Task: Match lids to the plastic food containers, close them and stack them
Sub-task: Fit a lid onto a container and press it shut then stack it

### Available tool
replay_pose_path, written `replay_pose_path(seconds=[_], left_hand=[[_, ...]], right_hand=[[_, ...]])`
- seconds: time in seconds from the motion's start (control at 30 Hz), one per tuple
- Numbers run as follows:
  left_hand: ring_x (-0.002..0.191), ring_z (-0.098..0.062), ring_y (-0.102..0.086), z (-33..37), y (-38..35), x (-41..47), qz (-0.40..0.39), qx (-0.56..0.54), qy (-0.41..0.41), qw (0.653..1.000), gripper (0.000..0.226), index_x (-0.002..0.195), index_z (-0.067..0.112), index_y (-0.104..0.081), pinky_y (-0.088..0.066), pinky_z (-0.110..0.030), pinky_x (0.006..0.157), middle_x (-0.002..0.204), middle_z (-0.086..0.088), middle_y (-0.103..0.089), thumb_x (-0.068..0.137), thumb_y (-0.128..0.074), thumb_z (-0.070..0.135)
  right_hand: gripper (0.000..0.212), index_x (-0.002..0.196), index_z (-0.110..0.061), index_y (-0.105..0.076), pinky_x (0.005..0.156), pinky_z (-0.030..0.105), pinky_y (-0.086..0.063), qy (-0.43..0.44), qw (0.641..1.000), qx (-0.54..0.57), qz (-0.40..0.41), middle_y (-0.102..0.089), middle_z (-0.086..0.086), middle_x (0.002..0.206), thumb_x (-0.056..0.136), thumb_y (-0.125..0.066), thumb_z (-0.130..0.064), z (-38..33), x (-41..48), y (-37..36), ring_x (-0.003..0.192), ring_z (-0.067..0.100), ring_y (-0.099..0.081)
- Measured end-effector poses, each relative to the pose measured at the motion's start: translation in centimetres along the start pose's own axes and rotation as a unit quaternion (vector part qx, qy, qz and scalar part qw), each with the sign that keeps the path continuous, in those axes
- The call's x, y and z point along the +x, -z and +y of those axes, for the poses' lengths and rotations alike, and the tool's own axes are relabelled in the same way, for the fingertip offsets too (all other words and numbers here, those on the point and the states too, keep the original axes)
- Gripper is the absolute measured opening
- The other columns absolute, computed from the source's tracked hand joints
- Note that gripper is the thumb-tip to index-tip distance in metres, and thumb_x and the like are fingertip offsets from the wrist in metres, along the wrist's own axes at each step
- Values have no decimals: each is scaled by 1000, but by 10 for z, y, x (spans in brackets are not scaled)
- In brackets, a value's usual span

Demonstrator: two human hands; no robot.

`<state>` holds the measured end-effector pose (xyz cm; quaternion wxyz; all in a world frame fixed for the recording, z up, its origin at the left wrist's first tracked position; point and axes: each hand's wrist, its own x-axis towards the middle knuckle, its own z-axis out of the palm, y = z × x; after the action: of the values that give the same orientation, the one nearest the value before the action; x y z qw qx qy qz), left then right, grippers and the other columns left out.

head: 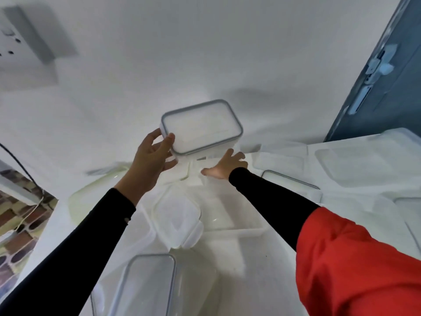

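A closed rectangular container [202, 127] with a grey-rimmed lid is held up above the white table, near the back wall. My left hand [151, 159] grips its near left corner, thumb on the lid and fingers round the side. My right hand [224, 166] reaches under the container's right side with fingers stretched forward; whether it touches the container or the clear tub beneath cannot be told. A square clip lid [176, 218] lies on the table between my arms. A grey-rimmed rectangular lid [148, 283] lies nearest to me.
Clear open containers [282, 163] and lids [348, 165] are spread over the right of the white table [250, 258]. A green-rimmed lid [91, 192] lies at the left. A blue-grey door [387, 83] stands at the right, a wall socket [13, 46] at upper left.
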<state>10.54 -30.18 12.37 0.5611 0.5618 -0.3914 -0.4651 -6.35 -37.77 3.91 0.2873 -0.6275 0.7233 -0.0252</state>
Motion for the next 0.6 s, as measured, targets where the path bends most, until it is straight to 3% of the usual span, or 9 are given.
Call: replay_pose_path(seconds=[0.1, 0.2, 0.27, 0.37, 0.47, 0.6], left_hand=[[85, -19, -68, 2, -7, 13, -1, -7, 9, 1000, 35, 126, 20, -54, -59, -34, 75, 95, 4, -69, 93, -63, 29], [85, -20, -67, 9, -13, 25, 7, -20, 28, 999, 42, 127, 10, -55, -61, -35, 74, 100, -2, -64, 91, -66, 30], [87, -22, -66, 12, -16, 33, -11, -10, 32, 999, 36, 118, 6, -59, -61, -35, 76, 105, -6, -63, 93, -63, 32], [85, -24, -68, 14, -23, 41, -41, -7, 44, 998, 26, 101, 8, -64, -59, -37, 81, 97, -5, -67, 96, -58, 32], [80, -25, -70, 12, -31, 45, -56, -9, 74, 996, 26, 95, 5, -62, -61, -37, 76, 93, -9, -65, 98, -55, 29], [73, -26, -69, -3, -46, 53, -60, 36, 131, 989, 29, 97, -3, -56, -61, -37, 67, 98, -16, -61, 101, -50, 24]], right_hand=[[110, 147, -15, -13, 101, 41, -39, 6, 995, 96, 18, -19, 19, 148, 68, -71, -66, 12, 2, 20, 132, 41, -36], [89, 139, -21, -33, 97, 34, -40, 40, 970, 238, -19, -29, 9, 139, 72, -72, -65, 40, -6, 55, 123, 27, -44], [75, 131, -25, -45, 88, 29, -38, 69, 948, 307, -43, -42, 0, 135, 73, -73, -63, 63, -16, 81, 117, 17, -48], [54, 112, -32, -59, 82, 26, -40, 84, 942, 321, -41, -59, -13, 122, 69, -74, -60, 98, -39, 114, 114, 10, -52], [54, 106, -36, -64, 94, 30, -44, 87, 950, 299, -36, -64, -16, 113, 60, -75, -62, 132, -74, 135, 113, 11, -57], [56, 99, -42, -70, 90, 32, -43, 108, 919, 362, -114, -68, -13, 112, 47, -73, -61, 168, -127, 149, 108, 13, -65]])
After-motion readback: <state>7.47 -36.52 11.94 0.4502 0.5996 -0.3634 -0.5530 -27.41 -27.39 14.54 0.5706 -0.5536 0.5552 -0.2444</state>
